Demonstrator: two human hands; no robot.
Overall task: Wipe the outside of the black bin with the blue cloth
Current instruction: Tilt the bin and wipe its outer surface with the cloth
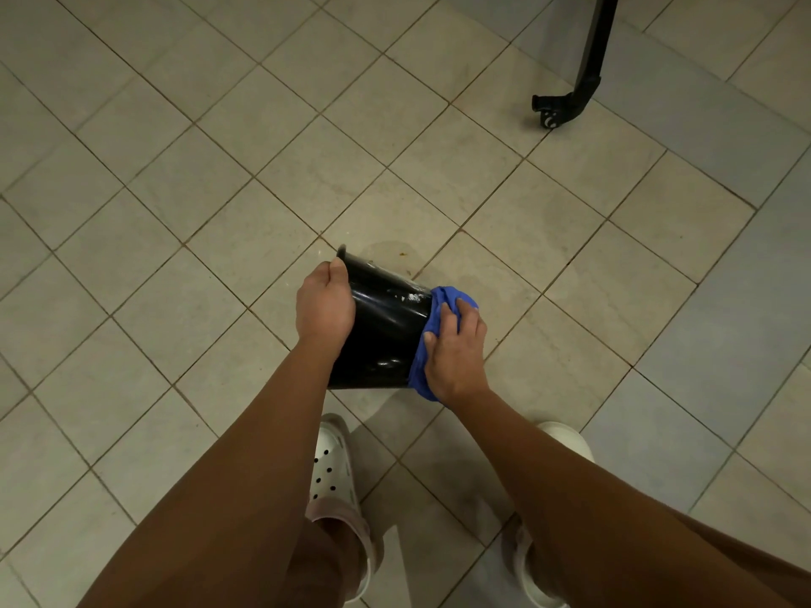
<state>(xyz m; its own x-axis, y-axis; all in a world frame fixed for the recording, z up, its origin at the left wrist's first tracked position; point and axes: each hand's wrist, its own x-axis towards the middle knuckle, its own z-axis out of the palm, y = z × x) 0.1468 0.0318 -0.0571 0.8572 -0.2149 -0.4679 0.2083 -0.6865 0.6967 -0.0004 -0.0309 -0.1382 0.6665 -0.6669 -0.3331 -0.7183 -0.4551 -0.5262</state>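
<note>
Above the tiled floor (219, 168), just ahead of the white clogs (335, 471), the black bin (386, 326) is being held on its side, the left hand (324, 307) curling closed over its rim end while the right hand (454, 351), fingers spread, is pressing the blue cloth (445, 296) against the bin's base end. Wiping looks to be mid-way; next, the cloth likely needs sweeping along the bin's glossy side wall while the left hand is turning it. No brand, label or writing is showing on the bin or cloth.
</note>
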